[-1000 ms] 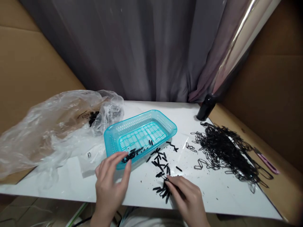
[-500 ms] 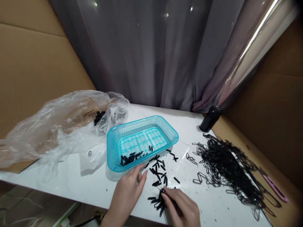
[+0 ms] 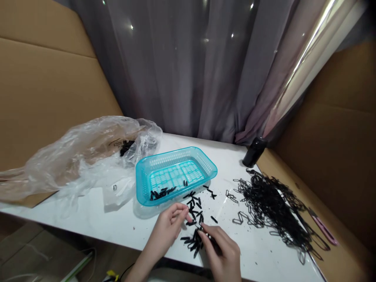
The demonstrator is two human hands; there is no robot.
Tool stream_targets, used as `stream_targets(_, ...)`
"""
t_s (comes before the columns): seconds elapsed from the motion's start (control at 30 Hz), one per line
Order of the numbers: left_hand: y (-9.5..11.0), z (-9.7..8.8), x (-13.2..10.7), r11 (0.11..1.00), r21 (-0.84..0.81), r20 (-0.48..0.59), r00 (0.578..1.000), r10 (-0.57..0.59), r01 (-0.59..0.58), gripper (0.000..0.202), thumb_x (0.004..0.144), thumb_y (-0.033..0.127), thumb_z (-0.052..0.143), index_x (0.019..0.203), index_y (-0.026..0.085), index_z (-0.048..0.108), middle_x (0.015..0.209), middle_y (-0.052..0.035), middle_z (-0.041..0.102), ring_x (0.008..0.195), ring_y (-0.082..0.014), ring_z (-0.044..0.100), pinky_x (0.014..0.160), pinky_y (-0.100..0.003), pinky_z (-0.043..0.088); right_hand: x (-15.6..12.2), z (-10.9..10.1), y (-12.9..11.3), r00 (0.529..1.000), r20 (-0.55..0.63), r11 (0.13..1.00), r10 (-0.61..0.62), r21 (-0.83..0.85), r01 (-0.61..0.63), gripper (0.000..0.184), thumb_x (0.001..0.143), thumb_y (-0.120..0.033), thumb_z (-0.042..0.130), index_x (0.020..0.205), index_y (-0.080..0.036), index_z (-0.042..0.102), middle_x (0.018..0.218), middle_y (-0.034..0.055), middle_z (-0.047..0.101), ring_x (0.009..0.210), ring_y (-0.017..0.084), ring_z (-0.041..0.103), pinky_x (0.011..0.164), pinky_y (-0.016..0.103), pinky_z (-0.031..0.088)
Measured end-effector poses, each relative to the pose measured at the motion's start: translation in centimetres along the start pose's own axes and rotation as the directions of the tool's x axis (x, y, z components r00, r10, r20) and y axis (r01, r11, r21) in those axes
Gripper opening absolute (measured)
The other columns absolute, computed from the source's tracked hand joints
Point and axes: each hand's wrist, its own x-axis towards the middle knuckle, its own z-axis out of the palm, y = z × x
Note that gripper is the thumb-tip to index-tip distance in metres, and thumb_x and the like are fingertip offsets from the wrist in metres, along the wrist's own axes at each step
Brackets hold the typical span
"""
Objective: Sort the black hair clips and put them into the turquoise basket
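Note:
My left hand (image 3: 169, 225) is held in front of the turquoise basket (image 3: 211, 170), with its thumb and fingertips closed together. What they pinch, if anything, is too small to make out. Just to the right, my right hand (image 3: 223, 250) has thumb and forefinger closed on a small black piece; the fingers partly hide it. Under and beside the fingertips lies a small heap of short black strip-like pieces (image 3: 192, 239). More such black pieces (image 3: 192, 201) are scattered between the hands and the basket. Inside the basket, several black pieces (image 3: 161, 193) rest along its near side.
A large tangle of black loops (image 3: 267, 199) covers the right of the white table (image 3: 249, 258). Beyond it stand a black cylinder (image 3: 254, 152) and, at the edge, a pink-handled tool (image 3: 324, 229). Clear plastic bags (image 3: 79, 156) spread at the left, between cardboard walls (image 3: 44, 86).
My left hand has moved from the basket's near rim right, toward my right hand, and its fingers have closed. My right hand stays by the small heap. The view has shifted slightly.

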Motion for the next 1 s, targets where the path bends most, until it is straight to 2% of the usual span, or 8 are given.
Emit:
stream_targets(0.13,-0.2,0.5,0.1,0.997,-0.069,-0.004,1.000,0.018,-0.018,0.052,0.079,0.066,0.063,0.089,0.015,0.058,0.086,-0.0071,0.071,0.039,-0.0028,0.036,0.040,-0.018,0.025,-0.1,0.0,-0.1,1.000,0.002,1.000,0.008,0.000,-0.008,0.018,0.094,-0.022,0.056,0.094,-0.017,0.073,0.080,0.0030,0.072,0.072,0.006,0.070,0.067,0.009,0.055)
stream_targets(0.3,-0.3,0.7,0.2,0.986,-0.167,0.015,1.000,0.019,-0.016,0.050,0.077,0.062,0.069,0.084,0.014,0.057,0.080,-0.0044,0.069,0.040,-0.0012,0.034,0.040,-0.016,0.022,-0.4,0.0,0.5,0.999,0.014,0.999,0.029,-0.017,-0.029,0.017,0.094,-0.022,0.057,0.096,-0.018,0.074,0.083,0.0026,0.072,0.074,0.006,0.070,0.069,0.009,0.055)
stream_targets(0.37,-0.4,0.6,0.2,0.982,-0.189,0.036,0.999,0.017,-0.010,0.050,0.076,0.062,0.071,0.084,0.014,0.057,0.069,0.0000,0.064,0.040,-0.0016,0.032,0.040,-0.015,0.019,-0.5,0.0,0.8,0.998,0.039,0.999,0.044,-0.023,-0.043,0.018,0.093,-0.021,0.057,0.099,-0.018,0.074,0.085,0.0027,0.072,0.077,0.006,0.071,0.070,0.009,0.055)
stream_targets(0.47,-0.6,0.3,0.3,0.977,-0.215,0.063,0.998,0.015,-0.001,0.052,0.074,0.063,0.072,0.087,0.015,0.058,0.052,0.0076,0.048,0.040,-0.0030,0.028,0.040,-0.015,0.016,-0.7,0.0,1.2,0.995,0.073,0.997,0.071,-0.042,-0.068,0.020,0.094,-0.021,0.057,0.104,-0.019,0.074,0.090,0.0030,0.072,0.081,0.006,0.071,0.073,0.009,0.055)
stream_targets(0.6,-1.0,-0.3,0.8,0.968,-0.251,0.106,0.994,0.009,0.018,0.061,0.069,0.069,0.073,0.090,0.013,0.060,0.048,0.0121,0.034,0.040,-0.0022,0.021,0.041,-0.015,0.013,-0.8,0.3,1.5,0.997,0.049,0.996,0.064,-0.071,-0.061,0.020,0.093,-0.025,0.058,0.101,-0.018,0.075,0.089,0.0041,0.073,0.080,0.007,0.071,0.071,0.009,0.054)
stream_targets(0.8,-1.4,-0.3,1.3,0.963,-0.269,0.108,0.994,0.018,0.012,0.070,0.060,0.077,0.074,0.084,0.013,0.058,0.047,0.0128,0.032,0.040,-0.0015,0.019,0.040,-0.015,0.011,-0.6,0.5,1.2,0.999,0.028,0.994,0.026,-0.103,-0.023,0.018,0.093,-0.025,0.059,0.097,-0.019,0.075,0.083,0.0013,0.072,0.073,0.005,0.069,0.067,0.008,0.051)
stream_targets(1.0,-1.5,-0.2,1.1,0.970,-0.244,0.077,0.996,0.034,-0.014,0.070,0.061,0.078,0.072,0.081,0.013,0.059,0.046,0.0119,0.033,0.040,-0.0024,0.023,0.041,-0.015,0.014,-0.6,0.5,1.1,0.999,0.030,0.993,0.026,-0.116,-0.023,0.018,0.094,-0.024,0.058,0.098,-0.020,0.075,0.084,0.0002,0.072,0.074,0.004,0.069,0.068,0.007,0.050)
